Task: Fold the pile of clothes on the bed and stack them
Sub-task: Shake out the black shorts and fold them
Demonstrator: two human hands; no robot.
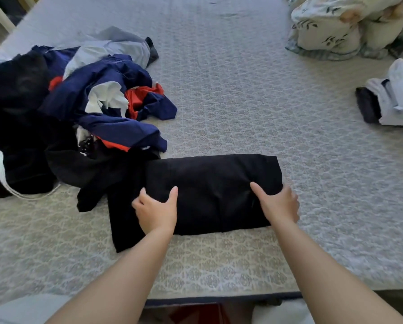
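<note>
While the patterned bed [242, 94] has room mid-way, left hand [157, 211] and right hand [277, 204] grasp the black garment [214, 183] by the near edge.

A folded black garment [214, 192] lay on the bed [242, 101]. The left hand [156, 211] gripped its left part, thumb on top, and the right hand [277, 204] held its right end. An unfolded pile [79, 108] sat to the left, touching the garment, a folded stack [394, 99] far right, and a floral quilt [348, 24] beyond.
</note>
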